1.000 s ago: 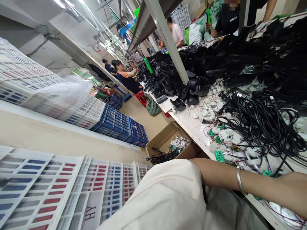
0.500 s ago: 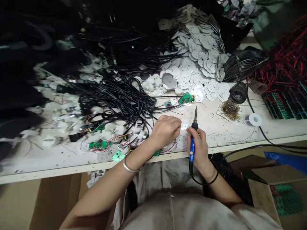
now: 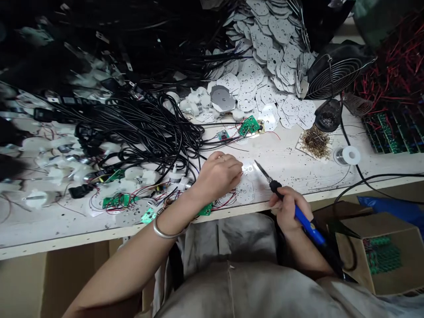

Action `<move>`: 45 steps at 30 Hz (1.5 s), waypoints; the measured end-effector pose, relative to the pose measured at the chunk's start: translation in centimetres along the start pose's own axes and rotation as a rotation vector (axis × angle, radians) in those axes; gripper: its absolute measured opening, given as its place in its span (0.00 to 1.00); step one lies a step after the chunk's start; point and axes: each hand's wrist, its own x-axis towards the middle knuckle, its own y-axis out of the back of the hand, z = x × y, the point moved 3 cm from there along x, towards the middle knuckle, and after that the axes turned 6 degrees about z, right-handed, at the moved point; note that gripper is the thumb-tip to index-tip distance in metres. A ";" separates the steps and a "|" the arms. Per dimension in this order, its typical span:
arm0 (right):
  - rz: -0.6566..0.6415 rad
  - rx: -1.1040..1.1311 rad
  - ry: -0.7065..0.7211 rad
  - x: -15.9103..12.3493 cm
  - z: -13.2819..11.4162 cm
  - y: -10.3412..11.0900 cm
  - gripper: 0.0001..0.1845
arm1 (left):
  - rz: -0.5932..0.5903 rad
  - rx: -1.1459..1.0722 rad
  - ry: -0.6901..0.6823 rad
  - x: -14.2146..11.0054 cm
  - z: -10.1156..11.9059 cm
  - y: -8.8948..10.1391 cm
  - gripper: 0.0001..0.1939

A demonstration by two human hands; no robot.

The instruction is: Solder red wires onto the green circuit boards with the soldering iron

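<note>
Right hand (image 3: pixel 291 207): closed around a soldering iron (image 3: pixel 309 225), whose tip slants forward over the desk (image 3: pixel 281 154) toward the left hand (image 3: pixel 220 174). Left hand: fingers bent inward; from my distant station I cannot tell whether they grip anything. I judge a burn the chief hazard, since the tip lies near the left fingertips; a slip of the right hand or a sideways move of the left would cause it. Red wires (image 3: pixel 228 201) lie beside the left hand, and a straying hot tip could melt their covering. The iron, held in the right hand, shows a blue handle, a black collar and a slender metal shaft narrowing to a point. Between the hands I note a pale plate (image 3: pixel 245 190), flat, near the desk's front edge, angular in outline and pierced by small holes. Farther out: a green circuit board (image 3: pixel 249 126) beyond, tangled black cables (image 3: pixel 159 128) leftward, a spool (image 3: pixel 351 155) rightward.
</note>
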 end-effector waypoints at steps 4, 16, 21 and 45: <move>-0.019 0.100 -0.299 -0.3 1.5 0.2 0.17 | -0.006 0.025 -0.016 0.1 0.2 -0.1 0.08; -0.175 0.036 -0.329 1.1 -0.5 -0.4 0.15 | -0.029 -0.003 0.013 0.1 0.1 -0.2 0.08; -0.171 0.060 -0.399 1.1 -0.1 -0.4 0.16 | -0.022 -0.006 0.015 0.1 0.2 -0.3 0.09; -0.129 0.186 -0.481 1.2 0.8 -0.7 0.15 | -0.031 0.040 -0.029 0.1 0.2 -0.1 0.08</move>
